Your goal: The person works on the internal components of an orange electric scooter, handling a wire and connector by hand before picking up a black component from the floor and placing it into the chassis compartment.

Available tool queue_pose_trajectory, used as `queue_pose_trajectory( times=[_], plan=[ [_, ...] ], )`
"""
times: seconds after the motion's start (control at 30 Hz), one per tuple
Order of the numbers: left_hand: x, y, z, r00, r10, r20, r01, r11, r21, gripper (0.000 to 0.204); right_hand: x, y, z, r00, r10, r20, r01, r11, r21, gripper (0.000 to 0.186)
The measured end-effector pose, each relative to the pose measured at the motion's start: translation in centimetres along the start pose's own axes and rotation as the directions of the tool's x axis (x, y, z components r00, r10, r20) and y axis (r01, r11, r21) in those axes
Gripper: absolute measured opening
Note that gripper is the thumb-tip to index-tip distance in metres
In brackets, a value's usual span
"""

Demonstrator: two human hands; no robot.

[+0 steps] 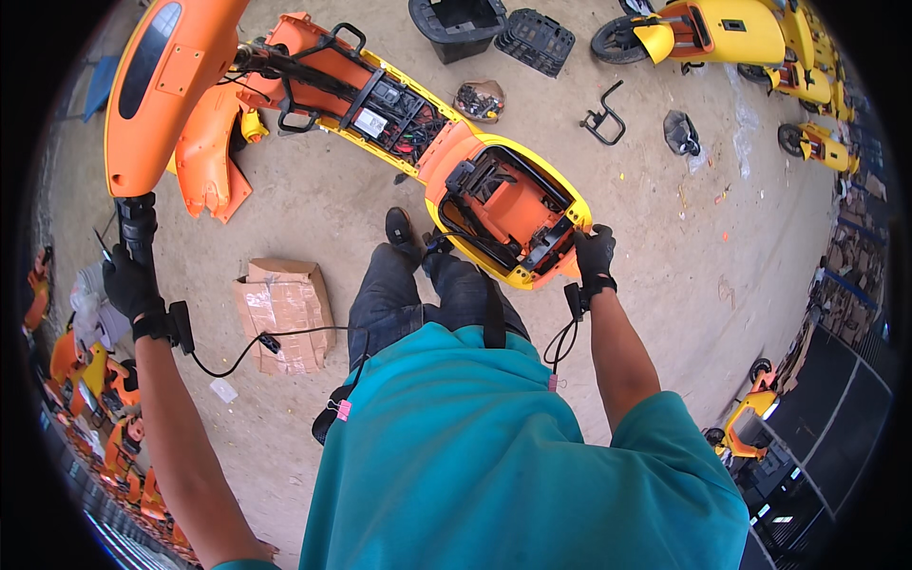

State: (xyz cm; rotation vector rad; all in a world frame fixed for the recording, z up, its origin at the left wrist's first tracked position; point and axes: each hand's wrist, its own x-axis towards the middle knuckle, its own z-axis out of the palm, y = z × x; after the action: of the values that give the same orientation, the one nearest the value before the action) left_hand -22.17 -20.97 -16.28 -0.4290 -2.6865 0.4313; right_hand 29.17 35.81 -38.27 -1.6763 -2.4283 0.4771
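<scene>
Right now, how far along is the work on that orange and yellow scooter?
Already off: the covers, since the scooter body lies open with wiring showing, and an orange panel rests on the ground. In hand: the left hand grips the handlebar grip; the right hand holds the rear rim. The wiring and inner parts remain inside.

One stripped orange-and-yellow scooter (427, 133) stands here, and one cardboard box (285, 309). Two black crates (494, 28) sit beyond. Two gloved hands (133, 285) show.

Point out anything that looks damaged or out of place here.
The orange and yellow scooter is stripped: its deck is open with wiring exposed, and a loose orange panel leans beside it. A torn cardboard box lies on the ground.
</scene>
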Motion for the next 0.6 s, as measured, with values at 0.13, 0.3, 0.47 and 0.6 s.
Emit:
queue_pose_trajectory(
  times=[0.13, 0.3, 0.47, 0.6],
  plan=[
    [0.1, 0.5, -0.3, 1.000, -0.020, 0.011, 0.021, 1.000, -0.020, 0.018, 1.0, 0.2, 0.1, 0.925, 0.332, 0.186, -0.334, 0.942, -0.023, 0.027],
    [-0.1, -0.3, 0.1, 1.000, 0.019, -0.018, -0.019, 0.999, -0.025, 0.023, 0.7, -0.6, -1.0, 0.982, 0.096, 0.164, -0.103, 0.994, 0.034, 0.028],
    [0.1, 0.0, 0.2, 1.000, 0.005, -0.021, -0.005, 1.000, -0.024, 0.020, 0.8, 0.1, -0.6, 0.996, 0.004, 0.091, -0.008, 0.999, 0.042, 0.035],
    [0.0, 0.4, -0.2, 0.998, 0.013, -0.054, -0.014, 1.000, -0.017, 0.020, 1.1, -1.0, -0.4, 0.988, 0.142, 0.064, -0.141, 0.990, -0.020, 0.038]
  ],
)
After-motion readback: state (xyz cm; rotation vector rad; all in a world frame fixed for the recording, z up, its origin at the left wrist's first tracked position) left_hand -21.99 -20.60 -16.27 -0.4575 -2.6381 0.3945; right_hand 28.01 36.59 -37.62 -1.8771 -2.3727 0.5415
